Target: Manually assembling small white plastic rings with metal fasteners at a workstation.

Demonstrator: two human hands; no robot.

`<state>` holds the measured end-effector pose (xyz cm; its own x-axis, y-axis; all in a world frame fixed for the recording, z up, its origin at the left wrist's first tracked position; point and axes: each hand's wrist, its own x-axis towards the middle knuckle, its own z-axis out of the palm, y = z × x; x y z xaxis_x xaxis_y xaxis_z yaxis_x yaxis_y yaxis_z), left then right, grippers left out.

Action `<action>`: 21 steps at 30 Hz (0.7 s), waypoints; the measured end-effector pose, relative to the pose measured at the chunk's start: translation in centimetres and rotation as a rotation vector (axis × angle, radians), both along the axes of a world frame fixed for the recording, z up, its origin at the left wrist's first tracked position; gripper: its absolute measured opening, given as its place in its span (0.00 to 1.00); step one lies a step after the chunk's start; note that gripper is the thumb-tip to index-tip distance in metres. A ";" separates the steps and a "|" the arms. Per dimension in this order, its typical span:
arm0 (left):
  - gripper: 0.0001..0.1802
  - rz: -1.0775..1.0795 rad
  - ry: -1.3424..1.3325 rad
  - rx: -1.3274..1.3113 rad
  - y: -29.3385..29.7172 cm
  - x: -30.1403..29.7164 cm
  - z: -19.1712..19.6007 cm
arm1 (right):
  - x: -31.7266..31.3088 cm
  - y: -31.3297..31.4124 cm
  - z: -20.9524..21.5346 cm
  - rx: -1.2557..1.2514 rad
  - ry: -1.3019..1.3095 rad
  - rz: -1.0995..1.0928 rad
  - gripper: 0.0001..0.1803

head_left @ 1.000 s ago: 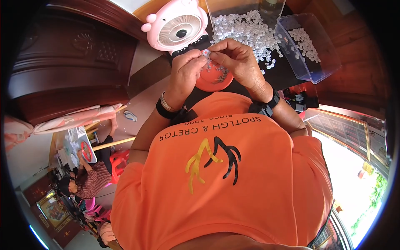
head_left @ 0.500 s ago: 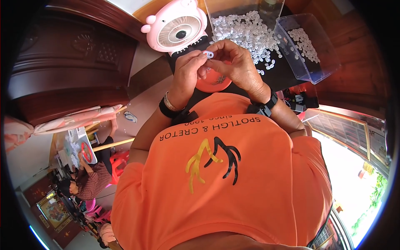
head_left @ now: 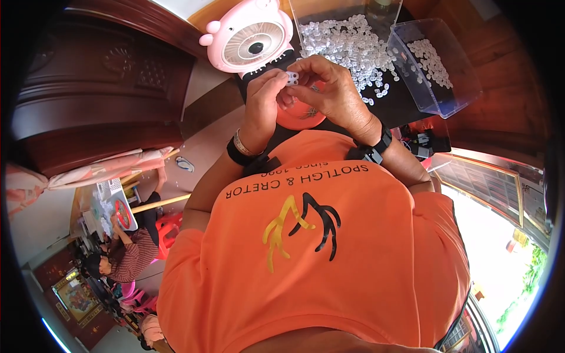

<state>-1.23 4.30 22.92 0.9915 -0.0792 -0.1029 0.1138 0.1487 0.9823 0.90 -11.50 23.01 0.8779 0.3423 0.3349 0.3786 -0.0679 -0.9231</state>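
Between my hands is a small white plastic piece [head_left: 292, 77] with dark holes in its face. My left hand [head_left: 263, 97] pinches it from the left, fingers closed. My right hand [head_left: 329, 88] has thumb and fingertips closed against its right side. Below them sits a red-orange bowl [head_left: 294, 122], partly covered by my fingers, with thin dark pin-like bits in it. A pile of similar small white pieces [head_left: 347, 44] lies just beyond my right hand, some scattered toward me.
A pink animal-shaped fan [head_left: 253, 44] stands behind my left hand. At the right, a clear plastic bin [head_left: 450, 97] holds more white pieces; a larger clear box [head_left: 295, 20] is around the pile. Far left, another person [head_left: 132, 256] works at a table with a red bowl.
The white piece has turned between my fingertips: a single oval face showed before, and now several dark holes show. Both hands stay in nearly the same place.
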 end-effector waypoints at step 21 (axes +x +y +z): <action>0.13 0.004 -0.126 0.092 0.6 -0.3 0.6 | -0.9 0.0 1.2 0.156 0.146 0.077 0.09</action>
<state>-1.57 4.87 23.55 0.9974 -0.0709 0.0154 -0.0113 0.0574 0.9983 0.01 -11.45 24.16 0.8942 0.3641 0.2606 0.2392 0.1036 -0.9654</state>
